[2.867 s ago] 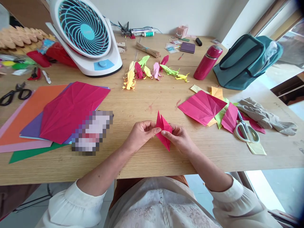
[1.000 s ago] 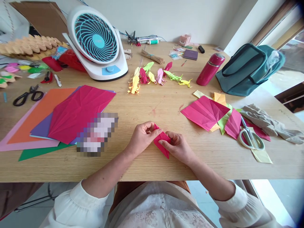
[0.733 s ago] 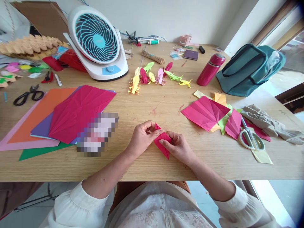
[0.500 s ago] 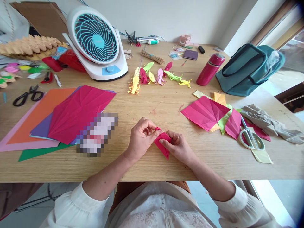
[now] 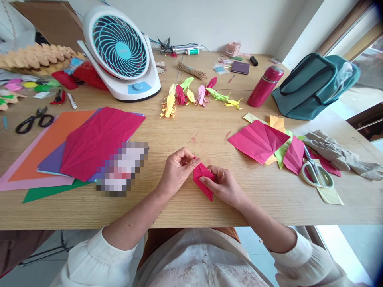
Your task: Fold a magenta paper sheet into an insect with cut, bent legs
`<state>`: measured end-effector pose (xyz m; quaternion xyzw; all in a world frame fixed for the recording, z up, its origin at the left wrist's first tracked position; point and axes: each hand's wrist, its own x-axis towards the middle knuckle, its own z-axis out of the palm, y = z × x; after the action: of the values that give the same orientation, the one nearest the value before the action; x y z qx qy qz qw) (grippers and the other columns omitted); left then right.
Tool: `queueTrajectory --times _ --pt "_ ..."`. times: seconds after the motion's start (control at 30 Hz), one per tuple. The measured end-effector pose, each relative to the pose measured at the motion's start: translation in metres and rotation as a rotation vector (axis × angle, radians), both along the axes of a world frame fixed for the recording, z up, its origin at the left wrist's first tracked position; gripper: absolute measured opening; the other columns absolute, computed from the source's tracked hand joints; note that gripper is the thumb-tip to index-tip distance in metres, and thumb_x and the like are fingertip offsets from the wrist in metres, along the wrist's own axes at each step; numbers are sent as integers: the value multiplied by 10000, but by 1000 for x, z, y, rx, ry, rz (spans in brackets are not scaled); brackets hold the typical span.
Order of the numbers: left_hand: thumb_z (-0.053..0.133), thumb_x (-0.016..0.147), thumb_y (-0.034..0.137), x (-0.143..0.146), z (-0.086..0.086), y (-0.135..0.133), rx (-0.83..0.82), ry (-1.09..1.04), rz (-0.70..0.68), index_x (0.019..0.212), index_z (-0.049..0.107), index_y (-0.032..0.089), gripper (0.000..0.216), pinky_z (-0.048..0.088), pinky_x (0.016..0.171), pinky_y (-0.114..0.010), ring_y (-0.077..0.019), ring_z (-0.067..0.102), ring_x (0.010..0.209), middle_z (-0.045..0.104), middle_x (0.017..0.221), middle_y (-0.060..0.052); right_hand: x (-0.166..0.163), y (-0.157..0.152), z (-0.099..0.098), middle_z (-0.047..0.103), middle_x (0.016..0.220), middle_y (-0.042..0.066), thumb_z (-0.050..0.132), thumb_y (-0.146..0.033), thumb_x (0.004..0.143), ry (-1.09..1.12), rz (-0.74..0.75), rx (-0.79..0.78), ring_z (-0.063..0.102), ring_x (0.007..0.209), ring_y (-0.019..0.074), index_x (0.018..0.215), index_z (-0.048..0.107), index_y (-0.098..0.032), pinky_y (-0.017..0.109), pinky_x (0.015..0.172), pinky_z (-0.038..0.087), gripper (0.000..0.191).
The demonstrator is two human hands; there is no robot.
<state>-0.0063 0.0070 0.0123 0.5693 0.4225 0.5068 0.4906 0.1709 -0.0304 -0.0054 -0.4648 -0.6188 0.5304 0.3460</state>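
Note:
A small folded piece of magenta paper (image 5: 202, 180) lies on the wooden table (image 5: 197, 127) near its front edge. My left hand (image 5: 177, 170) pinches the piece's upper left tip with curled fingers. My right hand (image 5: 225, 184) presses on the piece's right side, thumb and fingers closed on it. Both forearms in white sleeves reach in from below.
A stack of coloured sheets (image 5: 74, 147) lies left, creased magenta paper (image 5: 259, 140) and scissors (image 5: 314, 171) right. Behind stand a white fan (image 5: 119, 52), a row of small origami figures (image 5: 194, 95), a red flask (image 5: 265, 85) and a teal bag (image 5: 314, 83). Black scissors (image 5: 31, 121) lie far left.
The upright flap of the magenta piece has been folded down flat. My left fingers have shifted to pinch its upper tip; my right hand stays pressed on it.

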Motion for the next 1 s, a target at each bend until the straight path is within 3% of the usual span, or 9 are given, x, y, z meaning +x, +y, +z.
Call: queueTrajectory --times 0.4,0.7,1.0 --pt "608 918 263 0 12 -5 105 47 -31 650 450 191 319 353 630 -247 -110 386 635 417 632 41 0 -1 5 377 630 -55 605 -402 928 0 43 21 335 589 97 681 406 -209 261 534 253 371" --pt "659 893 372 -1 10 -2 51 29 -15 649 468 191 359 349 606 -249 -111 377 622 414 628 39 0 0 5 365 628 -53 610 -462 912 -10 43 6 329 589 103 676 404 -215 267 536 249 399" --pt "470 1006 459 -6 10 -2 80 98 -2 731 637 186 421 397 657 -273 -135 499 658 563 682 -4 0 0 4 433 633 -50 635 -483 887 28 9 -76 363 576 98 710 469 -205 248 517 270 369"
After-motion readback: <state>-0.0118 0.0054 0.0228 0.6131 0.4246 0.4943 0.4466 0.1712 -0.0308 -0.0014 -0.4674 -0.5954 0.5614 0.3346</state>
